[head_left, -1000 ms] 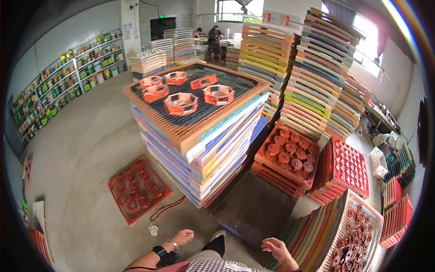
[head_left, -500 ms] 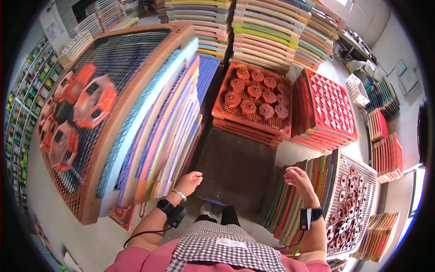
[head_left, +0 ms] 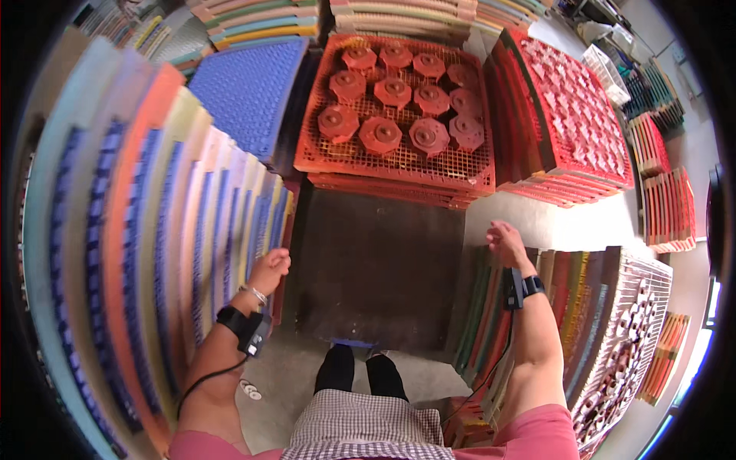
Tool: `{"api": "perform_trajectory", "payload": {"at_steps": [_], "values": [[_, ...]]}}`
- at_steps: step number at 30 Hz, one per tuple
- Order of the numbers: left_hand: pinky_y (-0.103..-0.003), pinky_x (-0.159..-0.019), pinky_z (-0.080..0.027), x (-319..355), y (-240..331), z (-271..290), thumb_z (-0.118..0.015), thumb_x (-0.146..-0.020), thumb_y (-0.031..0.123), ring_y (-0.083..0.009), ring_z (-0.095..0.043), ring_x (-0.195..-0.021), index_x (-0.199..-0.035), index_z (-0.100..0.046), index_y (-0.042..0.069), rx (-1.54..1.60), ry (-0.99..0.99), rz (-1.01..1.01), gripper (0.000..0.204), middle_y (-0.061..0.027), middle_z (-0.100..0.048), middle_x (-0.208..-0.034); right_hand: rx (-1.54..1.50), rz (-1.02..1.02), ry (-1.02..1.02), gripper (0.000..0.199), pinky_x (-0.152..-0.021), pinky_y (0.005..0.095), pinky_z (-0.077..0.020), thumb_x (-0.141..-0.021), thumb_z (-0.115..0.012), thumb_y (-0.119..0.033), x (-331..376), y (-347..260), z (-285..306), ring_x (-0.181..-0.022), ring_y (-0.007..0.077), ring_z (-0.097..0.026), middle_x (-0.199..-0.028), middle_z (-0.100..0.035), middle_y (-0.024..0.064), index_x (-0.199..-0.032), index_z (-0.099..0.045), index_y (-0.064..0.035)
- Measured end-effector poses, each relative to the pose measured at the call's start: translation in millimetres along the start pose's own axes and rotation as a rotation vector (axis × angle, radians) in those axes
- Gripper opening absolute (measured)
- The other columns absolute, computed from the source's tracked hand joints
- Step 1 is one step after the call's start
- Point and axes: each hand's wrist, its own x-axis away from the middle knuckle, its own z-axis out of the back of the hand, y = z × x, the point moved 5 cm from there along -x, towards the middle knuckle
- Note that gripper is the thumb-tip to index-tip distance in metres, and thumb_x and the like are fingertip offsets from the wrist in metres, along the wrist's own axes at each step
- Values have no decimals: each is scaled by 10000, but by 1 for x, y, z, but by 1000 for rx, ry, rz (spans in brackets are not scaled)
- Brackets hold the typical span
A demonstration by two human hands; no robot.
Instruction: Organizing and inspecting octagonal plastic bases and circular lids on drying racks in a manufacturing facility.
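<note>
You are apparently standing between grips, with both hands free and the stacks around you. The red tray bearing octagonal red pieces is lying straight ahead, on top of a low pile beyond the dark flat platform. From this stance, taking hold of that tray would be calling for a reach across the platform, with the fingers of both hands opening wider toward its two sides. Your hands are hovering well apart, one on each side of the platform. The left hand is curling its fingers loosely beside the tall stack of coloured trays; its palm is facing out of view, so I cannot tell how far closed it is, or whether it is brushing the stack. The right hand is bending its fingers in a relaxed, partly open shape, near the far end of the lower stack on your right. Neither hand is visibly holding anything. A blue tray is lying just left of the red one.
</note>
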Motion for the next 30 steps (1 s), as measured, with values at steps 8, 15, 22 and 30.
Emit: {"api": "perform_trajectory", "payload": {"at_steps": [8, 15, 22, 30], "values": [[-346, -907, -425, -200, 23, 6, -573, -859, 346, -258, -554, -1062, -1245, -442, -13, -515, 283, -291, 544, -178, -569, -1144, -17, -38, 426, 522, -729, 355, -490, -876, -498, -395, -141, 45, 65, -913, 259, -569, -1138, -495, 126, -1274, -383, -78], [-384, -874, -435, -308, 24, 28, -560, -824, 513, -276, -532, -1071, -1292, -401, 56, -299, 360, -106, 673, -151, -534, -1189, -547, -42, 218, 723, -927, 464, -416, -871, -458, -530, -175, 67, 2, -1118, 384, -484, -1275, -391, 277, -1362, -220, -55], [-444, -857, -457, -333, 14, 6, -612, -794, 513, -341, -526, -1047, -1317, -321, 107, 93, 259, 33, 723, -136, -449, -1256, -846, 113, -37, 606, -925, 430, -432, -861, -498, -530, -193, 56, -61, -1000, 356, -533, -1092, -527, 241, -1197, -403, -34], [-485, -958, -389, -330, 7, 3, -621, -847, 339, -370, -484, -1113, -1239, -372, 120, 364, 329, -48, 513, -121, -449, -1256, -642, 210, 97, 313, -850, 361, -487, -873, -588, -338, -175, 38, -69, -880, 220, -552, -895, -577, 99, -1007, -558, -57]]}}
